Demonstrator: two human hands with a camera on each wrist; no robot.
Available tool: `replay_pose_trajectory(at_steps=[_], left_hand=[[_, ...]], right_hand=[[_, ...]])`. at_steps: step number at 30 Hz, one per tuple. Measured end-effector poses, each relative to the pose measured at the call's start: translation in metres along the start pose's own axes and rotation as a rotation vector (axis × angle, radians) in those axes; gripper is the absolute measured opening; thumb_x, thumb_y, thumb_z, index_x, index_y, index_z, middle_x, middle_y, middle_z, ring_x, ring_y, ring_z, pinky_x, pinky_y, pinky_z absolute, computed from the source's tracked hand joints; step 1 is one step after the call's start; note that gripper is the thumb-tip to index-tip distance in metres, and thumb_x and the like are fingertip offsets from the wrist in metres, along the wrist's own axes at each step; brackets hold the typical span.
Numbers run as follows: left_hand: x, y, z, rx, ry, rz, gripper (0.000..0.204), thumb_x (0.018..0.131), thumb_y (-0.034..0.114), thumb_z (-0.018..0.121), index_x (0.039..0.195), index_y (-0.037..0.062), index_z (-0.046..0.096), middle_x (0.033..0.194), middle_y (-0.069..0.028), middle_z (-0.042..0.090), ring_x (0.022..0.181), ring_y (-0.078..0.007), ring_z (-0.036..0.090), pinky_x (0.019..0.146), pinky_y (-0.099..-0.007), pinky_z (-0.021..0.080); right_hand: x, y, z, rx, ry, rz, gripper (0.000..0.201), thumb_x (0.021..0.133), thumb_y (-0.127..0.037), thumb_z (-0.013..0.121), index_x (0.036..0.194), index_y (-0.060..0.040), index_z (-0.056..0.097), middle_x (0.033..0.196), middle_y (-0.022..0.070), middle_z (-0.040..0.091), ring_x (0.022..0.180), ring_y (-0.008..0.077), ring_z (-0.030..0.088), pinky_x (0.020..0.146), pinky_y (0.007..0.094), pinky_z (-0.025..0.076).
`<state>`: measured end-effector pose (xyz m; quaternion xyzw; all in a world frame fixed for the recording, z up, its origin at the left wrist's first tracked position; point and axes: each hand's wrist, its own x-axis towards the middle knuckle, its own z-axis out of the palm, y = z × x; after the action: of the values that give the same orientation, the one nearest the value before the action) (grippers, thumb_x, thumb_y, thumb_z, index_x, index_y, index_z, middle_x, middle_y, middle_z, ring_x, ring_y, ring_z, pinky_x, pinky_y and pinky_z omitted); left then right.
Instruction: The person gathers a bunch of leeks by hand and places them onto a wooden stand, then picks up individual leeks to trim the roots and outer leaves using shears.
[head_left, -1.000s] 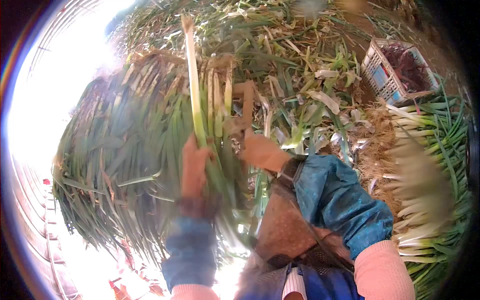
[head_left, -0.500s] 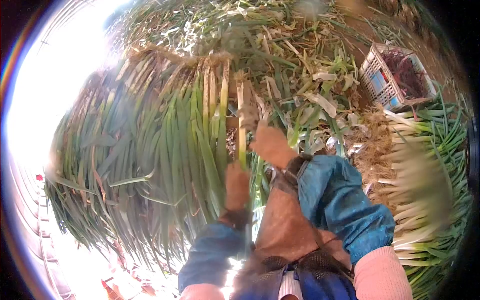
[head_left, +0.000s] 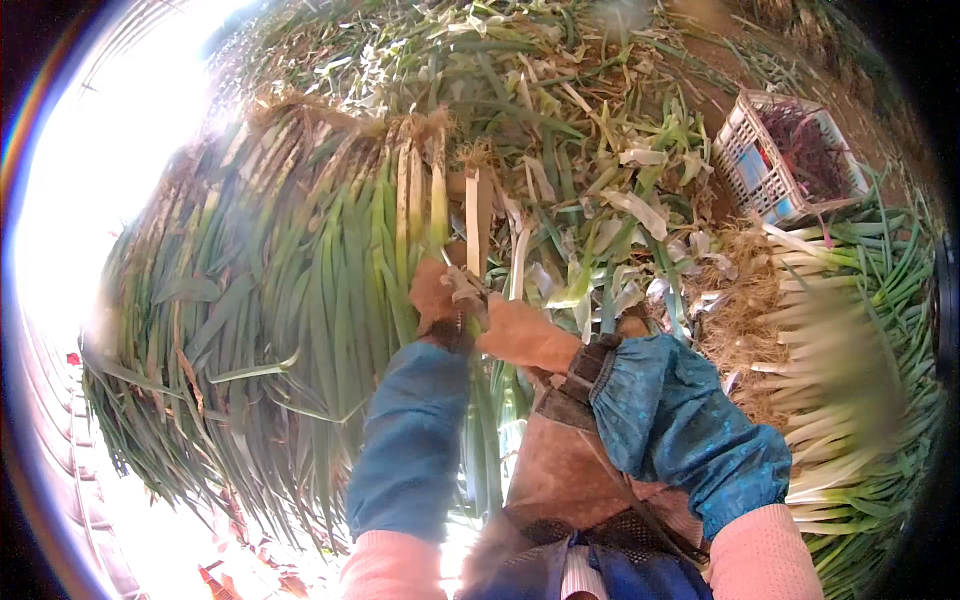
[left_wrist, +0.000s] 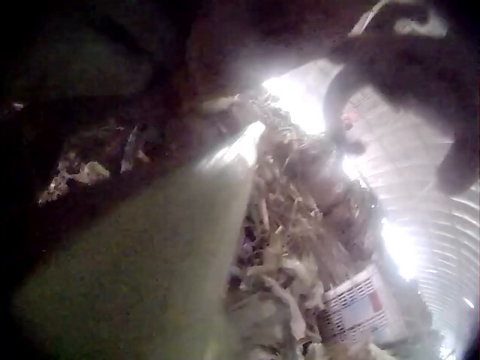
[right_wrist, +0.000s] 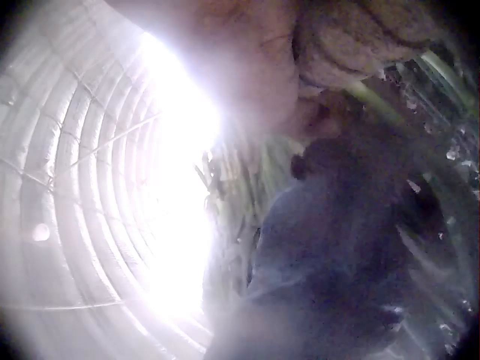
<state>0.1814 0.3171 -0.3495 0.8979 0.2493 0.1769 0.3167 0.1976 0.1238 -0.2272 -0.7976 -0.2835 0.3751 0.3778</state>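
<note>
In the head view an upright long onion (head_left: 473,215), roots at the top, stands between the hands, its green leaves hanging below them. My left hand (head_left: 437,295), fingers curled, pinches at the stalk's left side, where pale, shrivelled outer layers (head_left: 465,287) show. Just below and to the right, my right hand (head_left: 530,334) grips the stalk; its fingertips are partly hidden. In the right wrist view the right hand (right_wrist: 247,60) is close and dark, near a blue sleeve (right_wrist: 322,255). The left wrist view is dim and blurred, with no clear grip.
A thick row of unpeeled onions (head_left: 300,250) lies on the left. Loose leaves and peelings (head_left: 600,170) cover the ground ahead. On the right are a white crate (head_left: 760,175) with reddish strands and a row of pale onions (head_left: 820,400).
The raised onion has come down and right to stand between the hands. My left hand first moved right and down, then up beside the stalk. My right hand has shifted slightly downward.
</note>
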Motion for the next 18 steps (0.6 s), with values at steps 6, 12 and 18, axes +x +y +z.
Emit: replay_pose_trajectory(at_steps=[6, 12, 18], left_hand=[[-0.032, 0.026, -0.080, 0.291, -0.407, -0.021, 0.029, 0.070, 0.018, 0.059, 0.094, 0.0025, 0.056, 0.087, -0.0242, 0.060, 0.086, -0.0417, 0.057, 0.071, -0.0480, 0.045], [-0.085, 0.013, -0.107, 0.071, -0.463, -0.247, 0.036, 0.068, 0.021, 0.061, 0.097, 0.0022, 0.056, 0.092, -0.0238, 0.060, 0.091, -0.0408, 0.056, 0.075, -0.0448, 0.044], [-0.133, 0.031, -0.124, 0.018, -0.439, -0.162, 0.037, 0.068, 0.020, 0.061, 0.100, 0.0021, 0.055, 0.092, -0.0225, 0.060, 0.091, -0.0393, 0.057, 0.077, -0.0431, 0.044]], right_hand=[[-0.010, -0.003, -0.004, -0.044, 0.126, -0.008, 0.034, 0.076, -0.019, 0.054, 0.083, 0.0145, 0.055, 0.076, 0.0269, 0.059, 0.079, 0.0402, 0.061, 0.070, 0.0425, 0.050], [-0.003, 0.005, 0.003, -0.150, 0.138, 0.000, 0.033, 0.078, -0.016, 0.051, 0.093, 0.0133, 0.046, 0.078, 0.0256, 0.061, 0.078, 0.0382, 0.063, 0.069, 0.0423, 0.051], [-0.017, -0.004, 0.013, -0.139, 0.055, 0.006, 0.038, 0.073, -0.019, 0.054, 0.097, 0.0080, 0.043, 0.080, 0.0288, 0.060, 0.080, 0.0445, 0.059, 0.071, 0.0491, 0.046]])
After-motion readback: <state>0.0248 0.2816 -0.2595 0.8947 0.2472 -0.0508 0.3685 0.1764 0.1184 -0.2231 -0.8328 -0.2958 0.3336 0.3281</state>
